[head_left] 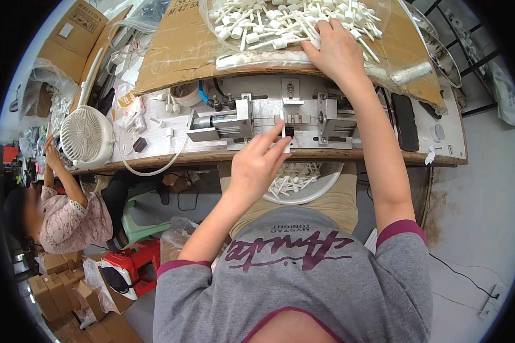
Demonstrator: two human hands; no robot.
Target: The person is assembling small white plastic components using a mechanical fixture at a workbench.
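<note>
My left hand is at the metal clamping fixture, its fingertips closed around a slim white plastic piece standing across the fixture's middle. My right hand reaches over the far cardboard to a heap of white plastic parts, each a thin stem with a thicker cylindrical end. Its thumb and fingers are apart, touching the near edge of the heap; no part shows clearly gripped. Pneumatic cylinders flank the fixture on both sides. In my lap, a white basin contains more such parts.
A white fan stands at the bench's left end. A dark phone lies right of the fixture. Blue and black air hoses run behind the left cylinder. Another person sits at the left, near a red stool and cartons.
</note>
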